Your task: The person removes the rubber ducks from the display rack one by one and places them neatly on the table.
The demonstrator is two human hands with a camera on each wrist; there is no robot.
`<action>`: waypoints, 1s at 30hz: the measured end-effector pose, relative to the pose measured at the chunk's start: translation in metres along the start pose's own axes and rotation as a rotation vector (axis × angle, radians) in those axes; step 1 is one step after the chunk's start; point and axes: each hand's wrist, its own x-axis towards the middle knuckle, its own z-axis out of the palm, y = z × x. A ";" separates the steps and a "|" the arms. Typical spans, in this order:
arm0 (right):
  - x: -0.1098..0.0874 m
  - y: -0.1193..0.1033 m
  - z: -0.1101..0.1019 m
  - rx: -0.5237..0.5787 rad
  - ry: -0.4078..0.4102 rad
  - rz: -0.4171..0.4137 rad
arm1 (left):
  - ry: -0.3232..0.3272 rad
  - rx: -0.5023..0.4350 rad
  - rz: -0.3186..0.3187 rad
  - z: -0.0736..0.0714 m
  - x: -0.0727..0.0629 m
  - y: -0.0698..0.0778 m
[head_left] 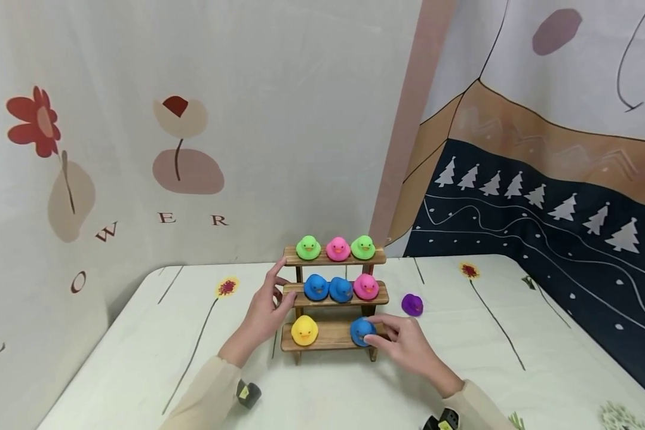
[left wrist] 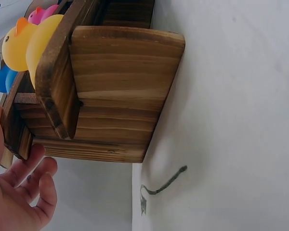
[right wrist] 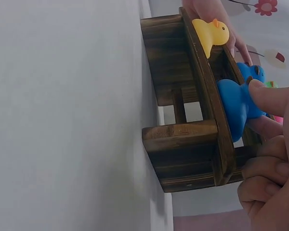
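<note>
A three-tier wooden stand (head_left: 328, 338) carries several rubber ducks. My left hand (head_left: 269, 304) grips its left end near the middle tier, thumb in front and fingers behind in the left wrist view. My right hand (head_left: 408, 343) pinches a blue duck (head_left: 361, 332) between thumb and fingers at the right end of the bottom tier. On that tier's left stands a yellow duck (head_left: 304, 331). The middle tier holds two blue ducks, one being the left blue duck (head_left: 316, 288), and a pink duck (head_left: 366, 287). Two green ducks flank another pink duck (head_left: 338, 249) on top.
A purple duck (head_left: 412, 305) lies on the table to the right of the stand. The table wears a white cloth (head_left: 193, 322) printed with flowers. Behind it hangs a printed curtain (head_left: 301, 119), with a dark tree-patterned cloth (head_left: 516, 221) on the right.
</note>
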 end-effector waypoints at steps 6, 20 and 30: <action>-0.001 0.003 -0.003 0.006 0.030 -0.025 | -0.002 -0.012 -0.014 -0.002 0.000 0.001; -0.002 0.007 -0.015 -0.032 0.028 0.038 | -0.007 -0.014 -0.009 -0.001 0.003 0.001; -0.005 0.015 -0.025 -0.043 0.023 0.093 | -0.009 -0.049 -0.042 -0.001 0.000 0.000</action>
